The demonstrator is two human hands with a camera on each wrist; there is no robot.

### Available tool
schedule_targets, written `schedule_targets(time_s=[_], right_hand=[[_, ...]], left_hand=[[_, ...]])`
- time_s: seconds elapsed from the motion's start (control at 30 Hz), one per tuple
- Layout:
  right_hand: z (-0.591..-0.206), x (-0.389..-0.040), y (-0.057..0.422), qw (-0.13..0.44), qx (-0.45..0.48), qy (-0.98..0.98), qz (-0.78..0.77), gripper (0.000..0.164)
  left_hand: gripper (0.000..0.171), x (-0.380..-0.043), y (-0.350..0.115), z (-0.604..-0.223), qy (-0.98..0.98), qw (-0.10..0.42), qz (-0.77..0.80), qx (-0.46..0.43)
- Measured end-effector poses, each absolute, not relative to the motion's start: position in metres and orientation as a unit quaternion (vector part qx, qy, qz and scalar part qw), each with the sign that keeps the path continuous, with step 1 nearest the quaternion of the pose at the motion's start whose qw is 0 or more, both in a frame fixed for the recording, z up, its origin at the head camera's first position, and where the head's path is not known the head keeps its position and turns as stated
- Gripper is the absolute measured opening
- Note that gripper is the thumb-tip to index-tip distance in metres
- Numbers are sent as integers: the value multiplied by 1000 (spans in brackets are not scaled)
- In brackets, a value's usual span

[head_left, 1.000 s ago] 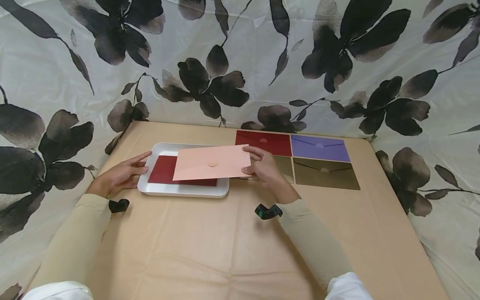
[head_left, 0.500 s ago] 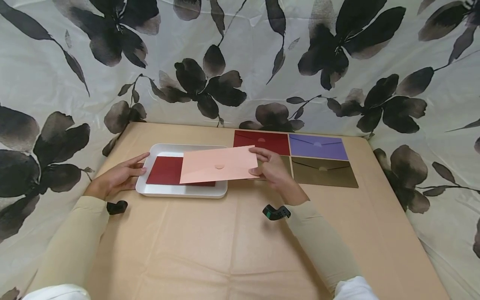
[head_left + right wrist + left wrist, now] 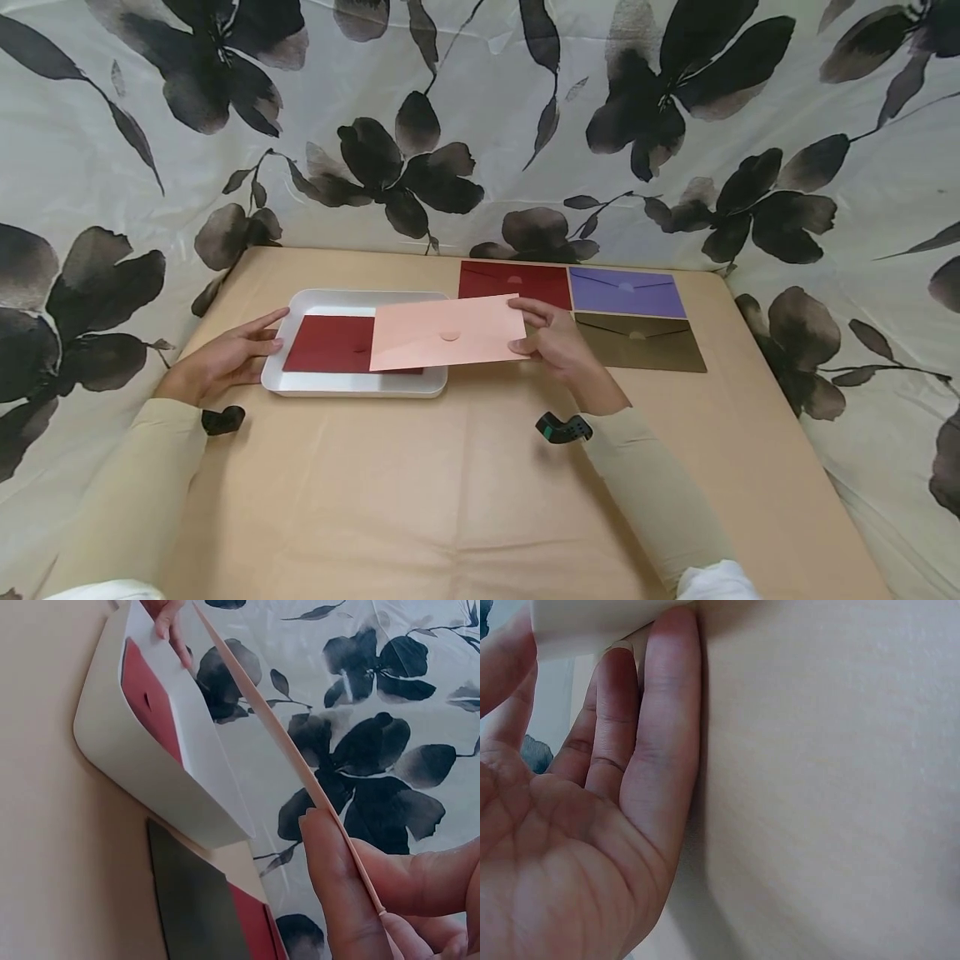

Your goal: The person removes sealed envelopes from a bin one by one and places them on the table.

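Pinched at its right end by my right hand (image 3: 558, 342), a pink envelope (image 3: 446, 333) with a small round seal is held over the right part of a white tray (image 3: 307, 383). In the right wrist view it appears edge-on between thumb and fingers. A red envelope (image 3: 322, 343) lies in the tray, partly covered by the pink one. My left hand (image 3: 225, 358) holds the tray's left end. Its fingers (image 3: 660, 712) reach the outside of the wall in the left wrist view, with the thumb at the rim.
Behind my right hand lie a red envelope (image 3: 517, 283), a purple envelope (image 3: 626, 292) and a dark gold envelope (image 3: 641, 340), edge to edge. They rest on a tan-covered table (image 3: 375, 500). A floral-patterned cloth (image 3: 315, 75) hangs behind and around it.
My right hand has drawn the pink envelope to the right relative to the tray, uncovering more of the red envelope. My left hand stays at the tray's end. The head view has shifted slightly.
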State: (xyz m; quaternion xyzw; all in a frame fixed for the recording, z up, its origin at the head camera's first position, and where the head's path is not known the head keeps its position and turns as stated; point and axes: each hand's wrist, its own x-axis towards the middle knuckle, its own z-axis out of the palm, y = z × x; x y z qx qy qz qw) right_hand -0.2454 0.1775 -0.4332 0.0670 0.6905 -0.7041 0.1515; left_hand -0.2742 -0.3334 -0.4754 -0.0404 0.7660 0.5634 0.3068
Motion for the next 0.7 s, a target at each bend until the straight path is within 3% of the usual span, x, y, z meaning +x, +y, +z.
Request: schedule_targets(time_s=[0.7], right_hand=[[-437,-238,209,148,72,701,-694,75]], left_hand=[[79,-269,-338,-475,767,299,566,-42]])
